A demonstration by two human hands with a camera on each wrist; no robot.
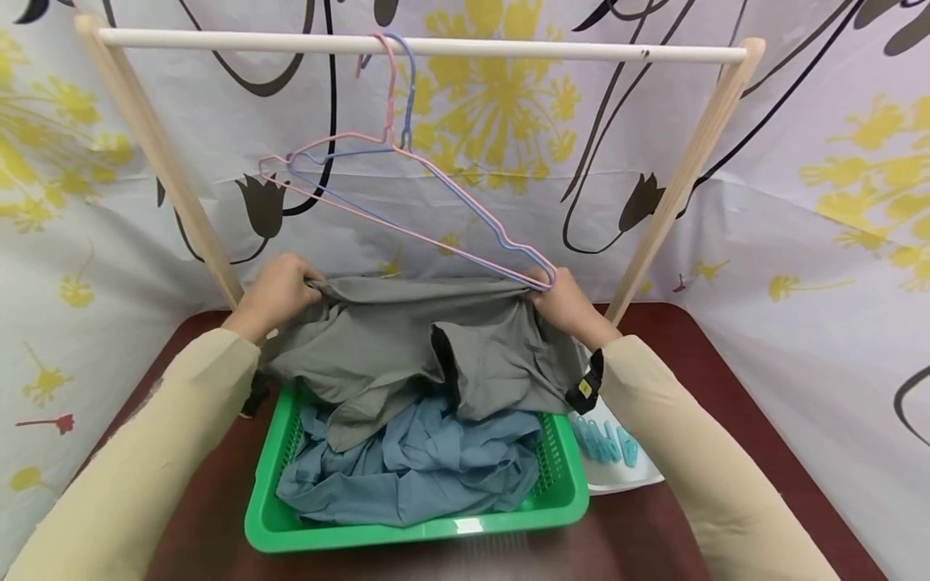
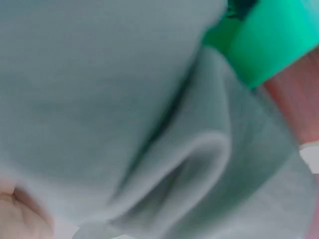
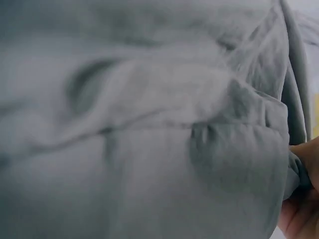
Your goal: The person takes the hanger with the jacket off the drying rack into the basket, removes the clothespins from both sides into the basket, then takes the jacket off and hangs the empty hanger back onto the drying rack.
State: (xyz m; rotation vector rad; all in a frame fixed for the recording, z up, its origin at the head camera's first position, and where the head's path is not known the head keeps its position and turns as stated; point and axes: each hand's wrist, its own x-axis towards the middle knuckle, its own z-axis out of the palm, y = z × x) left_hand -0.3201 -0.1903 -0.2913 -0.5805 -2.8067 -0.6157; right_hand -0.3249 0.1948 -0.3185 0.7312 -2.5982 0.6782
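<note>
Both hands hold up a grey garment (image 1: 378, 331) by its top edge, stretched between them above the basket. At the garment's left end, my left hand (image 1: 279, 294) pinches the cloth; my right hand (image 1: 568, 311) grips the right end, partly behind the hangers' lower corner. Folds hang loosely below, and the garment's kind is unclear. Grey cloth (image 2: 99, 99) fills most of the left wrist view. In the right wrist view, a seam crosses the cloth (image 3: 224, 159), with fingers (image 3: 299, 214) curled at its edge. Blue-grey clothing (image 1: 436, 460) lies crumpled in a green basket (image 1: 414, 534).
A pink hanger (image 1: 391, 97) and a blue hanger (image 1: 412, 97) hang from the white rod (image 1: 545, 49) of a wooden-legged rack, in front of the garment. Right of the basket, a white tray (image 1: 632, 486) holds turquoise clothespins (image 1: 599, 444). A patterned cloth backs the dark red table (image 1: 668, 339).
</note>
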